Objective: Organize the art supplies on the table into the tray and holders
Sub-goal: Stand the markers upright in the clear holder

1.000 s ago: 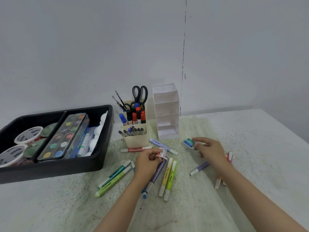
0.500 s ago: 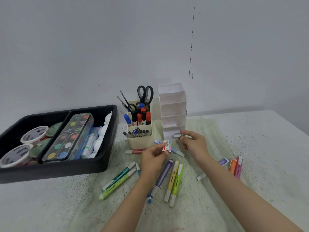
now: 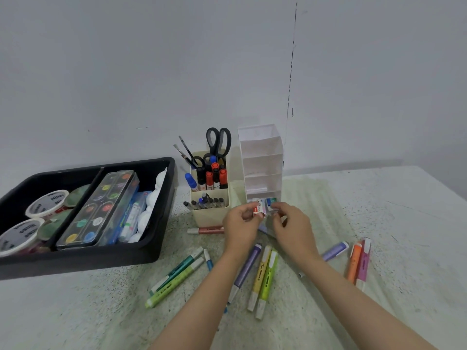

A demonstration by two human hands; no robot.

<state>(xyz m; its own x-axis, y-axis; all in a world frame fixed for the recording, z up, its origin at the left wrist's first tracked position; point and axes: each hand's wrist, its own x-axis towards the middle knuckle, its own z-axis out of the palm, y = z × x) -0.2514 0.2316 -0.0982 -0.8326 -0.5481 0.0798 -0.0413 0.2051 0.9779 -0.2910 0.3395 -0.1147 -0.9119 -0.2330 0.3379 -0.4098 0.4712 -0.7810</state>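
While left grip [image 3: 242, 223] and right grip [image 3: 290, 223] each pinch a wrapped eraser [image 3: 258, 209] at the white tiered plastic holder [image 3: 261, 162], pastel highlighter pens [image 3: 265, 274] lie unsorted on the counter [image 3: 379, 198]

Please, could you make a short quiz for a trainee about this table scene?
1. True or false: the scissors stand in the beige holder.
2. At which shelf of the white holder do the left hand and the right hand work? A top, B middle, C bottom.
3. What does each hand pinch?
Key: 1 true; 2 C; 3 left a red-labelled eraser, right a blue eraser.
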